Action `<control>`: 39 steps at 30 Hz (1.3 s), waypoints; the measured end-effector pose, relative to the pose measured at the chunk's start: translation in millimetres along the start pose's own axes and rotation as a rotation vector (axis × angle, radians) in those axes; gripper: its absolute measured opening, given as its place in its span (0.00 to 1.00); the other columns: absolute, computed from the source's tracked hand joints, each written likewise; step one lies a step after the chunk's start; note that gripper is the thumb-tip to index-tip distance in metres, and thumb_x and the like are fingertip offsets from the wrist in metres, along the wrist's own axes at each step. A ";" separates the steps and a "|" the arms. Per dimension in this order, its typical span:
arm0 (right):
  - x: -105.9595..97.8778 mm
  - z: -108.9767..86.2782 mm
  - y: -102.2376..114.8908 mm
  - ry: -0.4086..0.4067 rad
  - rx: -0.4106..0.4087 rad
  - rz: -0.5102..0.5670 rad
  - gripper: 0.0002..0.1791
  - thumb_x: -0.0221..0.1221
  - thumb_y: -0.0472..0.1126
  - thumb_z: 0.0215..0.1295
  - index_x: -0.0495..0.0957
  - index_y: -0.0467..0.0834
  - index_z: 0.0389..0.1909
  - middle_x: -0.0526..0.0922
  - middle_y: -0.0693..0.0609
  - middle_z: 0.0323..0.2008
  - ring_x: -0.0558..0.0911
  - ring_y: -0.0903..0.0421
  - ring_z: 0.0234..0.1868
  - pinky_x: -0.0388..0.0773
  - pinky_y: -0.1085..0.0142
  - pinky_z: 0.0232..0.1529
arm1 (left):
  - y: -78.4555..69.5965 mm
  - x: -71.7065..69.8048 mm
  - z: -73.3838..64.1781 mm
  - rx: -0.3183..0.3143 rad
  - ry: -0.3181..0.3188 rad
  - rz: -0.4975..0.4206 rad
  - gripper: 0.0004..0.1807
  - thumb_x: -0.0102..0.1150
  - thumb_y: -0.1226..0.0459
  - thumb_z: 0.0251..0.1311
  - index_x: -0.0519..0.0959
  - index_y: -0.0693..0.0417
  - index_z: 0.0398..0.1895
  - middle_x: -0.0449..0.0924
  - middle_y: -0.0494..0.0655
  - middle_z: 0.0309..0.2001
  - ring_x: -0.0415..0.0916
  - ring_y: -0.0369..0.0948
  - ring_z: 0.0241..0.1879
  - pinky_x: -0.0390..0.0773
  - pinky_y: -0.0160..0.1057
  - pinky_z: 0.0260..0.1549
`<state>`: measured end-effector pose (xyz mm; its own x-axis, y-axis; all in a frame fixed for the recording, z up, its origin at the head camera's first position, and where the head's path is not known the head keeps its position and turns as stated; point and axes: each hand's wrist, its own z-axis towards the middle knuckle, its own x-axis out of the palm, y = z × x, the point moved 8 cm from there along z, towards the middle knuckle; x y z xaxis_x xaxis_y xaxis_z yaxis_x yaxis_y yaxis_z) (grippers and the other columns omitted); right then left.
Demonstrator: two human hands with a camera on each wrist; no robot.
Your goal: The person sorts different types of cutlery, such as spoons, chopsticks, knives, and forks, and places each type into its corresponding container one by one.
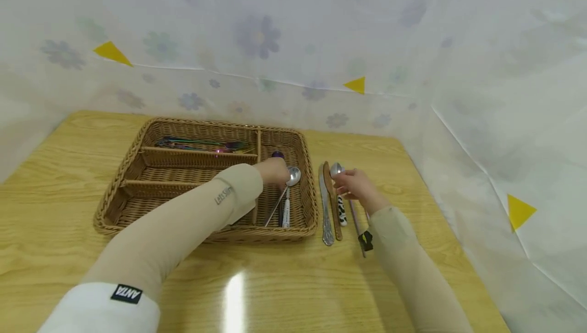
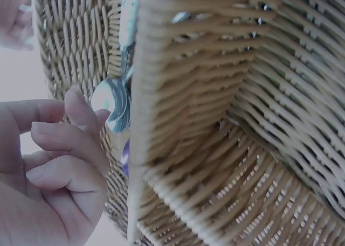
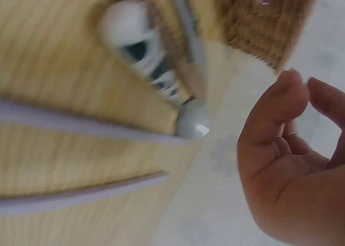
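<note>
Though empty, half-curled right hand (image 1: 355, 185) beside zebra-print spoon (image 1: 342, 211); left hand (image 1: 273, 172) by silver spoon (image 1: 295, 175), grip unclear.

Basket (image 1: 284, 233) on table (image 1: 298, 282), spoons (image 1: 294, 176) in right compartment (image 1: 301, 205); right of basket, knives (image 1: 325, 204), then another spoon (image 1: 336, 169)

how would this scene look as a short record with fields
container: wicker basket with compartments, on the table
right compartment: includes silver-bowled spoons
far left compartment: iridescent cutlery
beside basket: silver knife, brown knife, black-and-white-handled spoon, two pale sticks
left grip: at the spoons; whether it holds one is unclear
right grip: near the black-and-white-handled spoon, holding nothing visible
</note>
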<state>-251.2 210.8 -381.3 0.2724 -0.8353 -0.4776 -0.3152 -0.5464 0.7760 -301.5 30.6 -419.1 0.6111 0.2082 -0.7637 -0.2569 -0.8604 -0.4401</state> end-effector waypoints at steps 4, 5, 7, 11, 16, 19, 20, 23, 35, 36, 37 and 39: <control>-1.0 5.7 -16.4 -0.013 0.022 -0.196 0.16 0.51 0.42 0.67 0.74 0.32 0.44 0.79 0.47 0.31 0.74 0.61 0.25 0.72 0.69 0.27 | -17.7 -21.6 -55.7 -0.096 -0.066 -0.156 0.20 0.40 0.65 0.66 0.65 0.50 0.13 0.66 0.42 0.15 0.49 0.34 0.12 0.55 0.32 0.17; -0.3 6.1 -18.6 -0.008 0.015 -0.224 0.15 0.52 0.41 0.67 0.74 0.31 0.42 0.78 0.48 0.28 0.74 0.61 0.24 0.71 0.69 0.26 | -19.9 -24.7 -62.9 -0.097 -0.075 -0.172 0.21 0.40 0.66 0.66 0.65 0.50 0.12 0.65 0.41 0.13 0.49 0.34 0.12 0.55 0.32 0.16; -0.8 5.7 -21.5 -0.013 0.003 -0.286 0.11 0.53 0.40 0.65 0.74 0.33 0.37 0.77 0.49 0.25 0.73 0.61 0.22 0.71 0.69 0.26 | -21.8 -28.9 -71.5 -0.097 -0.096 -0.188 0.21 0.40 0.66 0.66 0.63 0.49 0.11 0.61 0.40 0.12 0.47 0.34 0.12 0.55 0.31 0.16; -4.6 6.6 -27.8 -0.029 -0.010 -0.440 0.12 0.56 0.41 0.62 0.72 0.39 0.22 0.71 0.54 0.16 0.68 0.61 0.17 0.69 0.71 0.22 | -20.7 -35.0 -75.5 -0.087 -0.131 -0.199 0.20 0.41 0.64 0.66 0.68 0.52 0.13 0.63 0.41 0.14 0.50 0.34 0.14 0.58 0.31 0.19; -3.0 11.8 -40.3 0.026 0.021 -0.572 0.23 0.58 0.46 0.61 0.66 0.47 0.07 0.64 0.58 0.06 0.60 0.63 0.10 0.61 0.71 0.15 | -15.2 -36.3 -76.2 -0.101 -0.126 -0.194 0.18 0.40 0.61 0.66 0.80 0.63 0.42 0.81 0.54 0.40 0.65 0.39 0.25 0.65 0.34 0.26; -1.4 14.0 -44.3 0.038 0.036 -0.541 0.23 0.57 0.45 0.61 0.66 0.47 0.07 0.64 0.58 0.05 0.58 0.64 0.08 0.58 0.72 0.14 | -13.1 -35.0 -75.8 -0.100 -0.117 -0.184 0.19 0.40 0.62 0.66 0.79 0.64 0.45 0.80 0.57 0.46 0.64 0.39 0.25 0.64 0.33 0.25; -1.3 14.4 -45.1 0.032 0.040 -0.526 0.23 0.57 0.45 0.60 0.66 0.47 0.07 0.64 0.58 0.05 0.58 0.64 0.08 0.58 0.72 0.14 | -13.3 -34.9 -76.0 -0.096 -0.119 -0.182 0.19 0.40 0.62 0.66 0.79 0.64 0.45 0.80 0.57 0.46 0.64 0.39 0.25 0.64 0.33 0.25; -2.6 14.3 -46.3 0.007 0.050 -0.496 0.21 0.55 0.44 0.59 0.65 0.47 0.07 0.64 0.58 0.05 0.60 0.64 0.09 0.59 0.72 0.14 | -14.5 -34.9 -76.8 -0.090 -0.125 -0.178 0.19 0.41 0.61 0.66 0.79 0.64 0.44 0.81 0.57 0.45 0.65 0.39 0.25 0.64 0.33 0.25; -9.8 5.4 -38.2 -0.017 0.075 -0.330 0.17 0.52 0.45 0.60 0.68 0.44 0.13 0.62 0.57 0.08 0.55 0.63 0.11 0.56 0.70 0.16 | -12.1 -34.1 -75.7 -0.117 -0.134 -0.222 0.14 0.42 0.62 0.65 0.77 0.58 0.30 0.79 0.53 0.36 0.61 0.38 0.21 0.64 0.34 0.23; -9.2 4.9 -37.5 -0.009 0.070 -0.322 0.18 0.52 0.44 0.61 0.68 0.44 0.13 0.62 0.57 0.07 0.54 0.62 0.11 0.56 0.70 0.16 | -12.1 -33.8 -75.3 -0.117 -0.132 -0.221 0.15 0.42 0.61 0.65 0.78 0.59 0.33 0.79 0.54 0.38 0.61 0.38 0.21 0.64 0.33 0.23; -8.8 4.3 -36.7 -0.004 0.064 -0.314 0.18 0.52 0.44 0.61 0.67 0.44 0.13 0.62 0.57 0.07 0.54 0.62 0.11 0.56 0.70 0.16 | -11.8 -33.5 -74.5 -0.117 -0.132 -0.220 0.14 0.42 0.62 0.65 0.78 0.59 0.33 0.79 0.53 0.37 0.61 0.37 0.21 0.63 0.33 0.23; -7.9 2.9 -35.3 0.005 0.052 -0.297 0.19 0.52 0.44 0.62 0.66 0.44 0.12 0.61 0.57 0.07 0.54 0.62 0.11 0.57 0.69 0.17 | -11.4 -33.0 -74.1 -0.118 -0.130 -0.221 0.16 0.43 0.61 0.65 0.79 0.62 0.39 0.80 0.54 0.39 0.62 0.37 0.22 0.64 0.33 0.24</control>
<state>-244.8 236.5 -406.1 0.3641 -0.6382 -0.6784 -0.2668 -0.7693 0.5805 -263.2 -0.9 -353.8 0.5398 0.4481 -0.7126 -0.0340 -0.8343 -0.5503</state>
